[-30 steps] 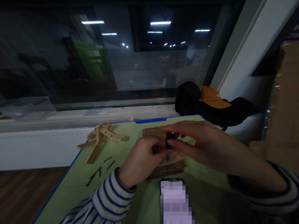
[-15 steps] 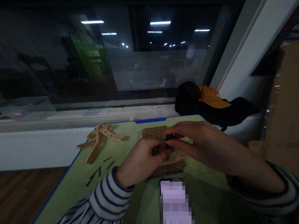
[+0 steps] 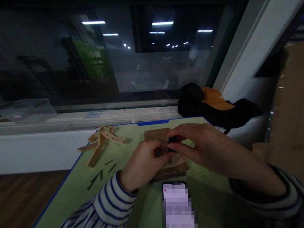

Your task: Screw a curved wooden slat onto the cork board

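Observation:
My right hand (image 3: 199, 142) pinches a small black piece (image 3: 172, 139) between thumb and fingertips; its exact kind is too dark to tell. Close against it, my left hand (image 3: 144, 164) has thumb and fingers closed, and what lies between them is mostly hidden. A pale curved wooden part (image 3: 179, 161) shows below the fingertips. Under both hands lies a brown stack (image 3: 156, 133) with a shiny plastic-like surface. To the left, several dark screws (image 3: 112, 168) are scattered on the green table (image 3: 128, 152).
Several light wooden parts (image 3: 98, 148), one with holes, lie at the table's left edge. A phone (image 3: 177, 202) lies in front of the stack. Behind are a windowsill (image 3: 147, 112) and radiator (image 3: 47, 152); an orange cap (image 3: 217, 99) rests on black cloth (image 3: 201, 117) at right.
Both hands hold nearly the same pose at the same spot. Only a very slight shift of the right hand and the left sleeve shows.

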Motion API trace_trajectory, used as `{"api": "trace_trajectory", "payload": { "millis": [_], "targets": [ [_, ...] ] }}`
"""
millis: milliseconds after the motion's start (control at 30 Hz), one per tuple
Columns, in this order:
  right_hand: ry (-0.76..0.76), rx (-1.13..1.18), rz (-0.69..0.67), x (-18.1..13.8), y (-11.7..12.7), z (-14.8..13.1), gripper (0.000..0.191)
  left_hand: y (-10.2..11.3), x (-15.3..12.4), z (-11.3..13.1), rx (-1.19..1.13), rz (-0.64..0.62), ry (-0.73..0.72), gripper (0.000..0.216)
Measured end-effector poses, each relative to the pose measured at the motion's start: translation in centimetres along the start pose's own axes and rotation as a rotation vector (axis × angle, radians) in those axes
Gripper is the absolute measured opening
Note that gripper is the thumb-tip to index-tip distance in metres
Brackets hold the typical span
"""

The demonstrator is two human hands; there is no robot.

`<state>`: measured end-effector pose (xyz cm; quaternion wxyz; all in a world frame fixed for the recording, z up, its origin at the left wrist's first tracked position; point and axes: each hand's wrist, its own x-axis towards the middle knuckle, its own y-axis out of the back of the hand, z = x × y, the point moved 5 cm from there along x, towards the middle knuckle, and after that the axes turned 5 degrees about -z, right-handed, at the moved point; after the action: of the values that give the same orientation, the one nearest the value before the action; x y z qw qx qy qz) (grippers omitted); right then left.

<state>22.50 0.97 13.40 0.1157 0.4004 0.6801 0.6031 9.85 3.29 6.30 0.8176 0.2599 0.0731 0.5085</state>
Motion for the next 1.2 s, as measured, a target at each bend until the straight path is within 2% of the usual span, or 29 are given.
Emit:
{"api": "trace_trajectory", "payload": {
  "millis": [167, 300, 667, 967, 1067, 1200],
  "targets": [
    [0.086, 0.046, 0.019, -0.07, 0.37, -0.47, 0.026, -0.02, -0.01, 0.23, 0.040, -0.007, -0.016, 0.012],
    [0.089, 0.073, -0.021, 0.06, 0.24, -0.37, 0.021, -0.25, -0.05, 0.18, 0.058, -0.035, -0.014, 0.016],
    [0.008, -0.036, -0.002, 0.02, 0.04, -0.12, 0.012, -0.32, -0.12, 0.87, 0.104, -0.076, -0.035, 0.018],
    [0.017, -0.032, 0.004, 0.13, 0.04, -0.14, 0.012, -0.24, -0.01, 0.59, 0.118, -0.022, -0.037, 0.013],
    [0.020, -0.032, 0.007, 0.10, 0.12, -0.25, 0.015, -0.14, -0.02, 0.32, 0.109, 0.004, -0.027, 0.012],
    [0.074, 0.008, -0.008, -0.09, 0.16, -0.56, 0.028, -0.18, -0.07, 0.42, 0.083, -0.022, -0.035, 0.014]
  ]
}}
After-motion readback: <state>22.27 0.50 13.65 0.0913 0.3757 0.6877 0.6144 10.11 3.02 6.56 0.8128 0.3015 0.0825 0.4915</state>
